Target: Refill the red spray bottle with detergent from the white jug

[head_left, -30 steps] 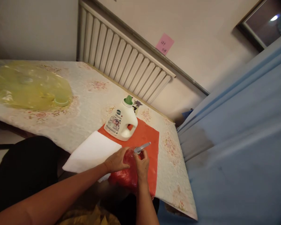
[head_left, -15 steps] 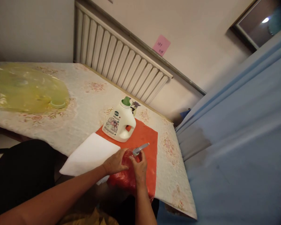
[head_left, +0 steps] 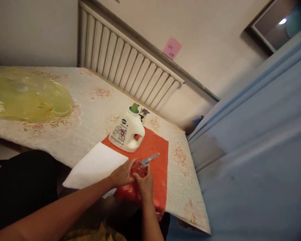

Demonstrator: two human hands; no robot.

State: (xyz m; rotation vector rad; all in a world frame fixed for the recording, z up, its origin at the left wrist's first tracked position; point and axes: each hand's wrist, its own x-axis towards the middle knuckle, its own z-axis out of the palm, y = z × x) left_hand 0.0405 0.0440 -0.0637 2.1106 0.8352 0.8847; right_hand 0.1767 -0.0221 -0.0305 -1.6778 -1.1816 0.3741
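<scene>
Both hands are wrapped around a see-through pump bottle (head_left: 138,169) with a grey pump head (head_left: 150,159) pointing up and right. My left hand (head_left: 122,174) grips its left side, fingers partly hidden behind it. On the right side, my right hand (head_left: 144,184) closes round the body below the neck, thumb across the front. The red sheet (head_left: 158,157) lies beneath and shows through the bottle. Just behind stands a cream detergent jug (head_left: 127,130) with a green spout in its neck. A white cloth or sheet (head_left: 95,165) lies left of my hands.
A yellow plastic bag (head_left: 27,97) with a pale green cap-like ring lies at the left of the flowered tablecloth (head_left: 90,110). Behind the table is a radiator (head_left: 127,57). A blue curtain (head_left: 245,147) hangs at the right. A small dark-topped item (head_left: 143,114) stands behind the jug.
My right hand has slid down from the bottle's neck onto its body, leaving more of the neck and upper body exposed. The left hand keeps nearly the same hold.
</scene>
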